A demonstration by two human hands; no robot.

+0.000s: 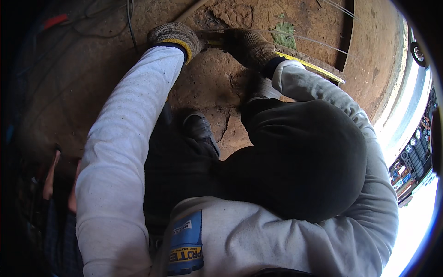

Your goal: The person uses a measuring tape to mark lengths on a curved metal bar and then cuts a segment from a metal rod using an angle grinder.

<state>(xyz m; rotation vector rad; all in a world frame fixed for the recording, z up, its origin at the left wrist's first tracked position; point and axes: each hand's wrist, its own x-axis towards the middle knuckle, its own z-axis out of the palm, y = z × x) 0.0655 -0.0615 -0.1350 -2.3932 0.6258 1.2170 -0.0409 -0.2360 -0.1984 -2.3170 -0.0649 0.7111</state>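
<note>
A yellow tape measure (314, 67) is drawn out on the ground at the top, its blade lying along a flat bar (339, 74) on the right. My left hand (175, 38), in a knitted glove with a yellow cuff, is closed round the blade's left part; whatever else its palm holds is hidden. My right hand (251, 48), in a dirty brown glove, is closed over the blade and bar, its fingers partly lost in shade. A short stretch of blade shows between both hands.
Thin metal rods (318, 42) and a crumpled green leaf (284, 35) lie beyond my right hand. A dark cable (131, 27) and a red object (55, 21) are at upper left. My shoe (199, 127) stands on cracked earth, below the hands. Another person's limbs (51, 175) show at left.
</note>
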